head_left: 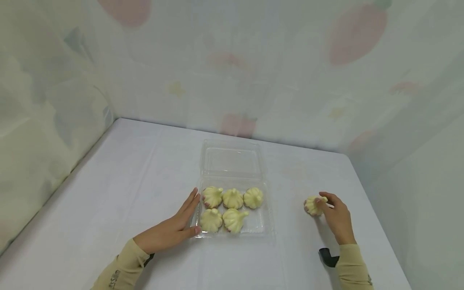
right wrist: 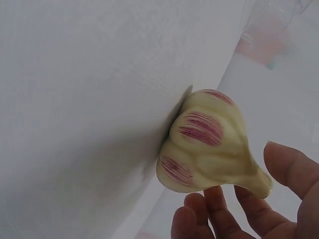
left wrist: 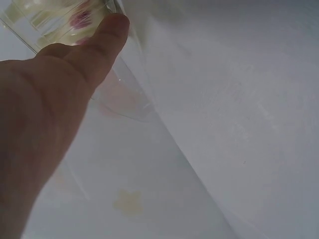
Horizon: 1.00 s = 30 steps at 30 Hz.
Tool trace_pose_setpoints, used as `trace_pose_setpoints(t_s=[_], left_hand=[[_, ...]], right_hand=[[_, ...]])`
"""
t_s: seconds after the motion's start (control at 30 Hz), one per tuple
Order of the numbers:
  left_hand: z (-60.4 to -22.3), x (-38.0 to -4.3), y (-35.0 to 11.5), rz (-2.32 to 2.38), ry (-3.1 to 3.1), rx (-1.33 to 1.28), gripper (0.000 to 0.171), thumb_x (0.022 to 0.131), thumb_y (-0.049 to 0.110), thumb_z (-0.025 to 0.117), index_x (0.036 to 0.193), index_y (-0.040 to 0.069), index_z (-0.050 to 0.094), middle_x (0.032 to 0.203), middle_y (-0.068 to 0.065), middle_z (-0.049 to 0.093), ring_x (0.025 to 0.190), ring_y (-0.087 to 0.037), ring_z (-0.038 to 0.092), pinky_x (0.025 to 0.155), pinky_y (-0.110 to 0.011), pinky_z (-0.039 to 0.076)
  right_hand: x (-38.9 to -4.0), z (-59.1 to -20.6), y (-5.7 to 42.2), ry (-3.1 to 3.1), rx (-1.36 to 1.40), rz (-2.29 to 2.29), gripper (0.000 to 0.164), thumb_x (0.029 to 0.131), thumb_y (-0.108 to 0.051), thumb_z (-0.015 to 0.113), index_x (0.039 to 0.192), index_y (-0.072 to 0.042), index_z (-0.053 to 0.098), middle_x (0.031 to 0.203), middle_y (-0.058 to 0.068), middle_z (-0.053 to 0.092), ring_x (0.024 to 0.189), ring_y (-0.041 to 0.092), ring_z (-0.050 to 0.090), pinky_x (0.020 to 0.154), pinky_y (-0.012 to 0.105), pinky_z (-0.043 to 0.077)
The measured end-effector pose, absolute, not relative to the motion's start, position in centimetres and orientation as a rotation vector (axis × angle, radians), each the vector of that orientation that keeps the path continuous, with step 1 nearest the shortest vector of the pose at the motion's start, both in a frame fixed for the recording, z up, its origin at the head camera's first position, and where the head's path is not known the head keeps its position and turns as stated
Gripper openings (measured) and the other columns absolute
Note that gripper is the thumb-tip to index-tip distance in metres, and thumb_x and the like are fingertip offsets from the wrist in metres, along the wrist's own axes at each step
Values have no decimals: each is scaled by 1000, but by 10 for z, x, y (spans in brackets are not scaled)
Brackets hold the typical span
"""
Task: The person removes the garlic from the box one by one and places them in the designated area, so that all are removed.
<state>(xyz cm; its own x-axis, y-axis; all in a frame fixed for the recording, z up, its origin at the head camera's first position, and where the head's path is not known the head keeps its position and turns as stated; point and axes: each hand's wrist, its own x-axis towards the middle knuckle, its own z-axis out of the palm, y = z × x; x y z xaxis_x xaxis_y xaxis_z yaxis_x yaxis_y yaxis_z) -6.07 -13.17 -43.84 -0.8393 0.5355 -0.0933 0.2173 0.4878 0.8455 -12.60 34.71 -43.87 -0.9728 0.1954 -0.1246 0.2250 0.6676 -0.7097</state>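
A clear plastic clamshell box (head_left: 268, 225) lies with its lid (head_left: 232, 161) folded back. Inside sit several garlic bulbs, pale yellow with purple streaks: three in the back row, among them a middle bulb (head_left: 233, 198), and two in front, one with a long stem (head_left: 235, 220). My left hand (head_left: 174, 231) rests along the box's left side, fingers extended, thumb at the near corner. Off to the right, a single garlic bulb (right wrist: 204, 144) sits on the table. Around its stem is my right hand (head_left: 337, 215), thumb (right wrist: 291, 169) slightly apart from the bulb, other fingers behind it.
A white cloth covers the table (head_left: 152, 173). Fabric with faded fruit prints hangs behind it, a back wall (head_left: 282, 88), and along both sides. A black curved piece (head_left: 328, 257) shows beside the right sleeve (head_left: 351, 266).
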Motion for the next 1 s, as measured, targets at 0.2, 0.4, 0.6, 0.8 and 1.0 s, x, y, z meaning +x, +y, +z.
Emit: trace_pose_setpoints(t_s=[0.2, 0.4, 0.6, 0.8, 1.0], left_hand=[[-439, -60, -131, 1309, 2389, 640, 85, 107, 31, 54, 161, 4, -5, 167, -11, -18, 151, -33, -9, 115, -62, 13], [-441, -60, -132, 1306, 2391, 638, 85, 107, 32, 54, 162, 4, -5, 167, -11, -19, 151, -33, -9, 115, -61, 14], [-442, -60, -131, 1306, 2392, 632, 86, 107, 33, 54, 161, 4, -5, 166, -10, -19, 151, -34, -9, 115, -61, 14], [-441, -59, -132, 1307, 2382, 622, 87, 106, 34, 55, 161, 4, -5, 166, -10, -19, 151, -32, -9, 115, -60, 14], [-438, -61, -132, 1309, 2372, 636, 87, 106, 35, 55, 162, 5, -5, 167, -9, -20, 151, -32, -8, 116, -60, 14]], right_hand=[[-123, -433, 343, 2943, 304, -1290, 53, 104, -39, 58, 142, -2, 54, 142, 25, 51, 130, 42, 47, 104, 55, 38], [-120, -424, 337, 3100, 232, -1310, 47, 103, -35, 62, 135, -2, 61, 136, 20, 58, 125, 34, 52, 101, 40, 39], [-120, -414, 327, 3121, 145, -1320, 48, 102, -39, 62, 135, -3, 61, 136, 15, 59, 125, 29, 52, 94, 24, 36], [-119, -407, 315, 3104, 66, -1371, 45, 101, -35, 64, 134, -5, 62, 136, 12, 59, 124, 26, 52, 97, 30, 38], [-118, -402, 305, 3070, 61, -1440, 42, 101, -33, 66, 133, -7, 64, 134, 10, 61, 122, 22, 53, 96, 25, 37]])
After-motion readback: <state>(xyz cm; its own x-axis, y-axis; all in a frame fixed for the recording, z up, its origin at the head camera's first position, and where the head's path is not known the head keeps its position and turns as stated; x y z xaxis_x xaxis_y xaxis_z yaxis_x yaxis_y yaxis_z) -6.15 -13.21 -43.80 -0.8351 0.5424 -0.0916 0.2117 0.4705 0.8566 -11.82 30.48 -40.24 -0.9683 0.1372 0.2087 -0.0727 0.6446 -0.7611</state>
